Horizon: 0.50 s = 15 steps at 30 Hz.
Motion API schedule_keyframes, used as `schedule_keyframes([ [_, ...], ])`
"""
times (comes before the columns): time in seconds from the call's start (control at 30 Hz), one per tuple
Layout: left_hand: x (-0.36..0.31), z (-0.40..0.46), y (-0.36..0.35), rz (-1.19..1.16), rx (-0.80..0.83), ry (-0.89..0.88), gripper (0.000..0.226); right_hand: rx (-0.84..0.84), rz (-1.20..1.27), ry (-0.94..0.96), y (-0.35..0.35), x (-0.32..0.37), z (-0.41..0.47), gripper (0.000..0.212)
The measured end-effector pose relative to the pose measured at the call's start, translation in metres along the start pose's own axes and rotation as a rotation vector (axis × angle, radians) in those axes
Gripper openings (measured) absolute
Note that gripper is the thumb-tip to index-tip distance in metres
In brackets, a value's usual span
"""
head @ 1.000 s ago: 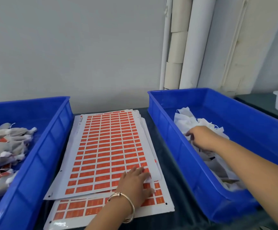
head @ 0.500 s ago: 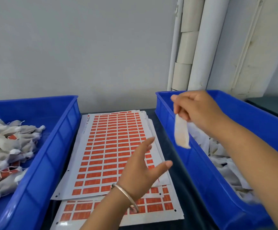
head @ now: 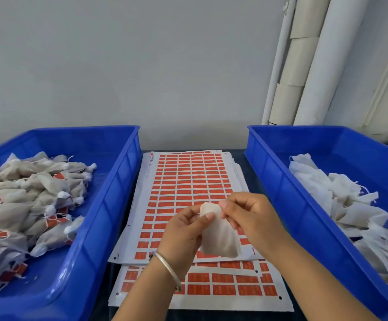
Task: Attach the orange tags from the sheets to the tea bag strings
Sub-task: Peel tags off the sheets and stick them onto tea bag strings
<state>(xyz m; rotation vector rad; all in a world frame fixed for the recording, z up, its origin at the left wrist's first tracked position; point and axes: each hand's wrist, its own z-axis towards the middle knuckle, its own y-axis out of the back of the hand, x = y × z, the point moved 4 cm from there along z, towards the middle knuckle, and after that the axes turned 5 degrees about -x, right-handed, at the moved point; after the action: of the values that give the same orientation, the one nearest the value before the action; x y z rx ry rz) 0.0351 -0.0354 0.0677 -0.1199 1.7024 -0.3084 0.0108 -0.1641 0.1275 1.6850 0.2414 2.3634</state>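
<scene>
A white tea bag (head: pixel 220 237) hangs over the middle of the table, held at its top by both hands. My left hand (head: pixel 183 230) pinches its upper left corner with thumb and forefinger. My right hand (head: pixel 251 216) pinches the upper right corner. Beneath them lie stacked white sheets of orange tags (head: pixel 188 181), with a second sheet (head: pixel 223 286) sticking out nearer to me. The string of the held bag is too small to make out.
A blue bin (head: pixel 109 205) on the left holds several filled tea bags with orange tags. A blue bin (head: pixel 288 205) on the right holds a pile of untagged white bags (head: pixel 341 205). White pipes (head: pixel 304 77) stand against the wall behind.
My right hand carried the tea bag from above the right bin to the centre over the sheets. My left hand rose off the sheets and took hold of the bag's top.
</scene>
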Motion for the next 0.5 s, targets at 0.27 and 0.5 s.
schedule_keyframes([
  [0.27,-0.006,0.007,0.019,0.607,-0.180,-0.229,0.008,-0.164,-0.197,-0.078,-0.011,-0.042,0.003,0.014],
  [0.5,-0.018,0.010,0.015,1.115,-0.058,-0.399,0.016,0.096,-0.396,-0.184,-0.025,-0.065,0.012,0.024],
])
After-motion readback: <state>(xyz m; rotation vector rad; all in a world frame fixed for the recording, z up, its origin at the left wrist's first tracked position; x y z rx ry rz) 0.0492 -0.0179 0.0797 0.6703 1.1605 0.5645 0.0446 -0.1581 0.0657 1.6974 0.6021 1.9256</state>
